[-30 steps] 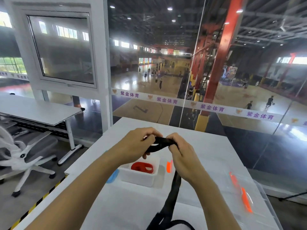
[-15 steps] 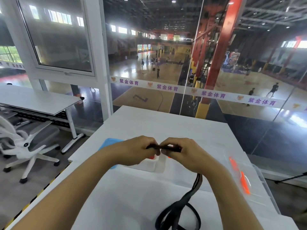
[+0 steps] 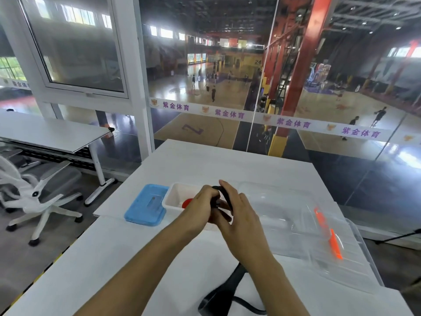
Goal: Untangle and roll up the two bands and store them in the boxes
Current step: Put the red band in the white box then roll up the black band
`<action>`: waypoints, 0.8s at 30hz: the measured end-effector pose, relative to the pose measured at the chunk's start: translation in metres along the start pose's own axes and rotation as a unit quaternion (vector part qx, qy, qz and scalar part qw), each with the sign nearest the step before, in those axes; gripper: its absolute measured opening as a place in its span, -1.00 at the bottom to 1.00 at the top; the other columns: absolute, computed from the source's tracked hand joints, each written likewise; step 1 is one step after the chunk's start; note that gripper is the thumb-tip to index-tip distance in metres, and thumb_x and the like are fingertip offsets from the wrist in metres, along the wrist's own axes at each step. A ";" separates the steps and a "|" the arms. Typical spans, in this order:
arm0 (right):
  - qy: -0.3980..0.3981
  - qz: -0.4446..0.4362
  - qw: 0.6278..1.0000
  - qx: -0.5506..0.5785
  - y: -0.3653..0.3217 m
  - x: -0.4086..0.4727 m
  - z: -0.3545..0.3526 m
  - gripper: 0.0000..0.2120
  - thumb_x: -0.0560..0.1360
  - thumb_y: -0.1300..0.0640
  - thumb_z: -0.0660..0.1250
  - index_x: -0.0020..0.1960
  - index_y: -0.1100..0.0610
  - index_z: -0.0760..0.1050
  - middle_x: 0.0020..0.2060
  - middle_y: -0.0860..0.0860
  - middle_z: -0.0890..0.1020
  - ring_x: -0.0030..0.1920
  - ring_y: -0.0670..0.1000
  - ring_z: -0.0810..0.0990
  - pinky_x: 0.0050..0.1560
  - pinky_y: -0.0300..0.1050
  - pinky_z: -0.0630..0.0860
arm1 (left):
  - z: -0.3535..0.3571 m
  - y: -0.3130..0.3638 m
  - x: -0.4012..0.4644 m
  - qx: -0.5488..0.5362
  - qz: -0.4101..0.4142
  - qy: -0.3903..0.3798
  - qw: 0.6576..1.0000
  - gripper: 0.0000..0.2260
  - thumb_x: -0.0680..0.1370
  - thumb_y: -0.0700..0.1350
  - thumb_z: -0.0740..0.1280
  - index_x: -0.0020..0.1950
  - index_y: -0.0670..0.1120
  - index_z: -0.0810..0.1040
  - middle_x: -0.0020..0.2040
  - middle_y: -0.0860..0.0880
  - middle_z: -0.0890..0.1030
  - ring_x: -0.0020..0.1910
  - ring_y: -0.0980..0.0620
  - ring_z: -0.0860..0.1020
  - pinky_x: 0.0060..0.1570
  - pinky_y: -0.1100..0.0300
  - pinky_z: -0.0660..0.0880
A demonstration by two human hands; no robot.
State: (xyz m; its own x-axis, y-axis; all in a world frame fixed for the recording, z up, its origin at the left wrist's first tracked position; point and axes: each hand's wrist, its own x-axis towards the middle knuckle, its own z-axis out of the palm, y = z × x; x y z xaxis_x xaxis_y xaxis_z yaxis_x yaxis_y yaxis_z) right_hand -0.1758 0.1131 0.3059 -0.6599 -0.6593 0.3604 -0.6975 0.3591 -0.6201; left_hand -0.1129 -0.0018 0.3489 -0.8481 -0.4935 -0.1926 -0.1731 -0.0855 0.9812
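Note:
My left hand (image 3: 200, 207) and my right hand (image 3: 237, 213) meet over the white table (image 3: 95, 258), both closed on a black band (image 3: 224, 193) that is partly wound between the fingers. Its loose tail (image 3: 227, 290) hangs down past my right wrist and loops on the table near the front edge. Just behind my hands stands a small white box (image 3: 175, 195) with a rolled red band (image 3: 187, 202) inside, mostly hidden by my left hand.
A blue lid (image 3: 147, 205) lies left of the white box. A clear plastic box with orange latches (image 3: 328, 236) sits at the right. Glass wall ahead; a desk and white office chair (image 3: 38, 192) stand to the left.
My hands have come closer together and lower, winding more of the black band. The view has tilted down, so the white box and blue lid show more fully.

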 end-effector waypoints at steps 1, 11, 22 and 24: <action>0.002 0.000 1.000 0.000 0.003 0.000 0.001 -0.45 0.68 -0.03 0.26 0.60 -0.26 0.16 0.22 -0.13 0.49 0.08 -0.17 0.52 0.12 -0.23 0.52 | 0.000 -0.001 0.001 -0.026 -0.018 -0.002 0.999 -0.61 0.64 -0.07 0.05 0.13 -0.22 0.62 -0.14 -0.13 0.76 -0.13 -0.09 0.72 -0.02 -0.01 0.66; -0.099 -0.054 0.993 -0.016 0.028 0.004 -0.026 -0.64 0.70 -0.07 0.20 0.46 -0.37 0.36 -0.16 -0.11 0.41 -0.11 -0.05 0.49 -0.05 -0.11 0.50 | -0.038 0.002 0.001 0.117 0.035 -0.115 0.986 -0.77 0.63 -0.02 0.35 0.21 -0.09 0.66 0.05 -0.10 0.74 0.04 -0.13 0.72 0.07 0.00 0.68; -0.075 -0.011 0.995 0.061 0.021 -0.002 -0.025 -0.50 0.71 -0.07 0.19 0.60 -0.29 0.19 0.19 -0.18 0.57 0.19 -0.17 0.53 0.29 -0.10 0.50 | -0.029 -0.004 -0.001 -0.039 0.084 -0.093 0.991 -0.78 0.54 -0.17 0.43 0.15 -0.20 0.71 0.05 -0.19 0.75 0.06 -0.13 0.73 0.07 0.12 0.66; -0.037 0.011 0.996 0.077 0.017 -0.006 -0.020 -0.49 0.71 -0.06 0.19 0.63 -0.22 0.19 0.36 -0.18 0.52 0.32 -0.20 0.48 0.39 -0.12 0.45 | -0.019 -0.010 -0.003 -0.083 0.098 -0.052 0.990 -0.84 0.57 -0.21 0.41 0.12 -0.18 0.72 0.02 -0.17 0.76 0.03 -0.11 0.74 0.07 0.11 0.67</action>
State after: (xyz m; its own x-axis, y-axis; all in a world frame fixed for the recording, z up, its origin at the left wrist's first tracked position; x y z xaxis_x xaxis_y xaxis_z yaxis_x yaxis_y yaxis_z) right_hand -0.1890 0.1367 0.3070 -0.6482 -0.7009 0.2976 -0.6283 0.2716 -0.7290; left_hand -0.0990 -0.0155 0.3399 -0.9059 -0.4233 0.0093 0.0766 -0.1423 0.9869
